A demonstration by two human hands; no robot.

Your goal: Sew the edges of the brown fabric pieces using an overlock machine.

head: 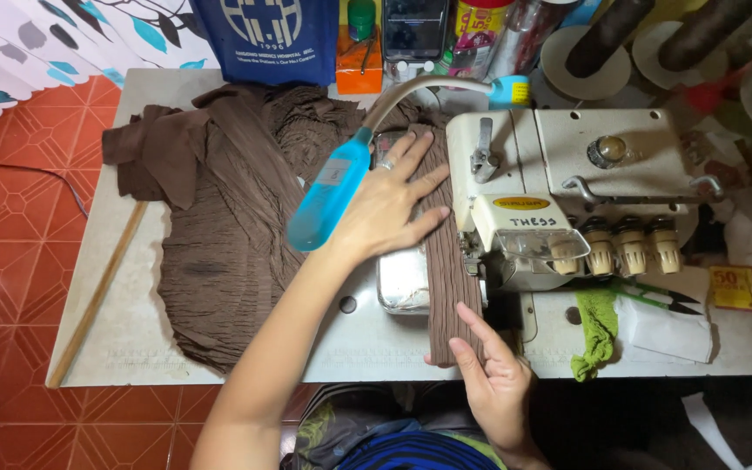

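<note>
Brown pleated fabric strip (448, 261), lying beside sewing machine (559, 187) on table (132, 322). Left hand (389, 204) flat, fingers spread, pressing it. Right hand (493, 379) open, fingertips touching its lower end.

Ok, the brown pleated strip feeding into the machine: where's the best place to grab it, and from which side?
Judging by its pose, take the brown pleated strip at its free near end, where it hangs over the table edge beside the right hand. Come from the front and pinch across its narrow width. Farther up, the left hand presses it flat beside the sewing machine.
</note>
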